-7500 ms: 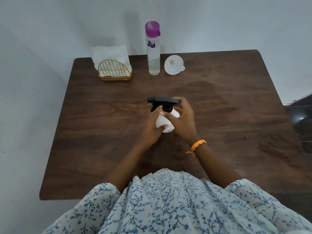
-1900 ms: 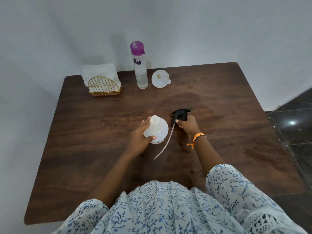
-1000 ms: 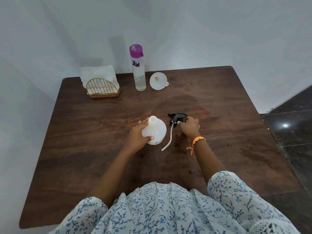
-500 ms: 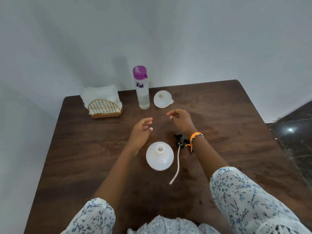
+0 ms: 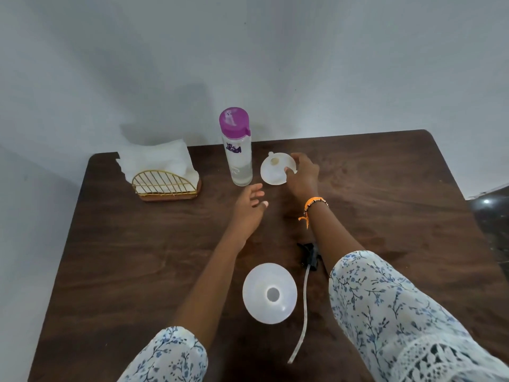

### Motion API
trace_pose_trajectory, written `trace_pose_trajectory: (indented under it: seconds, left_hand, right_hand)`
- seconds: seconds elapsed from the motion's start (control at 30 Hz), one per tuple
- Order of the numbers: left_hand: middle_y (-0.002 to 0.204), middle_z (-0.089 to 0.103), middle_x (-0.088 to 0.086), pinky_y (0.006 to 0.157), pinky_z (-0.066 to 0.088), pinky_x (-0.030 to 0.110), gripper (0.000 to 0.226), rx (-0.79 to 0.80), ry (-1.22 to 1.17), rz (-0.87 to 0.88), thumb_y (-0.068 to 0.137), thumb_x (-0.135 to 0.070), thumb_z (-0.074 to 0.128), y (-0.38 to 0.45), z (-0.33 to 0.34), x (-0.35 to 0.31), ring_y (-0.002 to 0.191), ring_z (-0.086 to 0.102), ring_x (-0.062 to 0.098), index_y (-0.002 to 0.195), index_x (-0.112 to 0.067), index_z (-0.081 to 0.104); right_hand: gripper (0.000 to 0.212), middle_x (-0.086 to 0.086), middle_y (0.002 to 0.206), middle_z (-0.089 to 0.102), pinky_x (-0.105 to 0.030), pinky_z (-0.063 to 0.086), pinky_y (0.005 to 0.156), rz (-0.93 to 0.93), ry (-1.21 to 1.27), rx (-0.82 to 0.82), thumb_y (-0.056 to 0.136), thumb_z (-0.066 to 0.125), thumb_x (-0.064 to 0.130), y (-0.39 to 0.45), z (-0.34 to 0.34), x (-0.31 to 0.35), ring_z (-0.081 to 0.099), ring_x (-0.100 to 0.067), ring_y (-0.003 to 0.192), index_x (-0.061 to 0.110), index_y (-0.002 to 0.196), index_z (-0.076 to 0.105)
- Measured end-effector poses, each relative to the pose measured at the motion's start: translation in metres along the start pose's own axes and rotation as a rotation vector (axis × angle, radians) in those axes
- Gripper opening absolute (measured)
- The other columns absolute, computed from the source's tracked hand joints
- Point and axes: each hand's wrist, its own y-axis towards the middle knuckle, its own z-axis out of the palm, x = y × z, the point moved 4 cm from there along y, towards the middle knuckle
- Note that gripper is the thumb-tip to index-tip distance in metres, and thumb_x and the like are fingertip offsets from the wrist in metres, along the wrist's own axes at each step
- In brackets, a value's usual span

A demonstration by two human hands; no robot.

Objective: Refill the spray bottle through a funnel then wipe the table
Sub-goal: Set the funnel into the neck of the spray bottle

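The white spray bottle [image 5: 269, 293] stands uncapped near the table's front, its round mouth facing up. Its black spray head [image 5: 308, 256] with a pale dip tube lies on the table just right of it, partly under my right forearm. At the back, my right hand [image 5: 302, 173] pinches the right rim of the white funnel [image 5: 276, 169], which is tipped up toward me. My left hand [image 5: 249, 206] hovers empty with relaxed fingers, below the clear refill bottle with a purple cap [image 5: 237, 150].
A gold wire holder with white napkins [image 5: 162, 172] sits at the back left of the brown wooden table [image 5: 385, 216]. Grey walls close in behind and on the left. Dark floor shows past the table's right edge.
My right hand has reached back and taken hold of the funnel's rim, tipping it up. My left hand has drifted forward toward the refill bottle. The view has tilted closer over the spray bottle.
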Motion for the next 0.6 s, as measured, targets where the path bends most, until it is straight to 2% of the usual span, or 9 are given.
trace_pose_trajectory:
  seconds: [0.1, 0.17, 0.23, 0.37, 0.43, 0.53, 0.6]
  left_hand:
    - [0.12, 0.054, -0.003, 0.081, 0.039, 0.014, 0.04, -0.009, 0.001, 0.005, 0.091, -0.007, 0.052, -0.001, -0.001, -0.001, 0.106, 0.051, 0.007, 0.129, -0.018, 0.046]
    - [0.114, 0.055, -0.006, 0.073, 0.037, 0.008, 0.035, -0.006, 0.012, 0.018, 0.092, -0.008, 0.052, -0.005, -0.002, -0.003, 0.101, 0.051, 0.004, 0.126, -0.018, 0.05]
    - [0.112, 0.056, -0.008, 0.071, 0.038, 0.006, 0.031, -0.005, 0.015, 0.037, 0.092, -0.009, 0.051, -0.014, -0.002, -0.004, 0.098, 0.052, 0.001, 0.122, -0.019, 0.053]
    - [0.111, 0.058, -0.012, 0.072, 0.04, 0.008, 0.028, -0.02, -0.004, 0.067, 0.093, -0.012, 0.051, -0.044, -0.005, -0.002, 0.101, 0.053, 0.001, 0.119, -0.023, 0.056]
    - [0.109, 0.06, -0.013, 0.075, 0.042, 0.01, 0.025, -0.046, -0.036, 0.097, 0.093, -0.012, 0.052, -0.062, -0.008, -0.002, 0.105, 0.055, 0.004, 0.112, -0.026, 0.059]
    - [0.104, 0.064, -0.012, 0.084, 0.046, 0.016, 0.025, -0.083, -0.099, 0.186, 0.092, -0.008, 0.052, -0.091, -0.013, -0.007, 0.104, 0.06, 0.006, 0.101, -0.029, 0.062]
    - [0.103, 0.065, -0.014, 0.084, 0.047, 0.015, 0.024, -0.087, -0.084, 0.249, 0.092, -0.009, 0.052, -0.109, -0.016, -0.013, 0.102, 0.06, 0.004, 0.1, -0.028, 0.063]
  right_hand:
    - [0.023, -0.01, 0.108, 0.064, -0.027, 0.041, 0.087, 0.028, -0.016, -0.035, 0.085, 0.05, 0.004, 0.001, -0.002, -0.007, 0.053, -0.026, 0.108, 0.007, 0.104, 0.063]
    - [0.017, -0.01, 0.105, 0.065, -0.03, 0.045, 0.084, 0.047, 0.033, -0.068, 0.087, 0.051, 0.007, -0.009, -0.006, -0.011, 0.057, -0.023, 0.1, 0.007, 0.099, 0.064]
    - [0.015, -0.009, 0.103, 0.064, -0.031, 0.047, 0.081, 0.069, 0.079, -0.108, 0.091, 0.051, 0.012, -0.025, -0.015, -0.015, 0.058, -0.021, 0.095, 0.007, 0.096, 0.063]
    - [0.013, -0.003, 0.092, 0.062, -0.017, 0.04, 0.064, 0.064, 0.181, -0.147, 0.093, 0.05, 0.014, -0.067, -0.036, -0.015, 0.053, -0.014, 0.085, 0.007, 0.093, 0.062]
    - [0.012, -0.003, 0.092, 0.063, -0.014, 0.039, 0.061, 0.047, 0.216, -0.162, 0.092, 0.05, 0.013, -0.09, -0.047, -0.012, 0.054, -0.013, 0.085, 0.008, 0.094, 0.061]
    - [0.016, -0.002, 0.109, 0.063, -0.02, 0.046, 0.067, 0.018, 0.334, -0.144, 0.09, 0.05, 0.01, -0.124, -0.062, -0.004, 0.057, -0.014, 0.098, 0.018, 0.102, 0.057]
    - [0.02, -0.003, 0.115, 0.061, -0.02, 0.047, 0.063, -0.034, 0.381, -0.128, 0.089, 0.051, 0.01, -0.144, -0.072, 0.005, 0.057, -0.017, 0.104, 0.023, 0.105, 0.054]
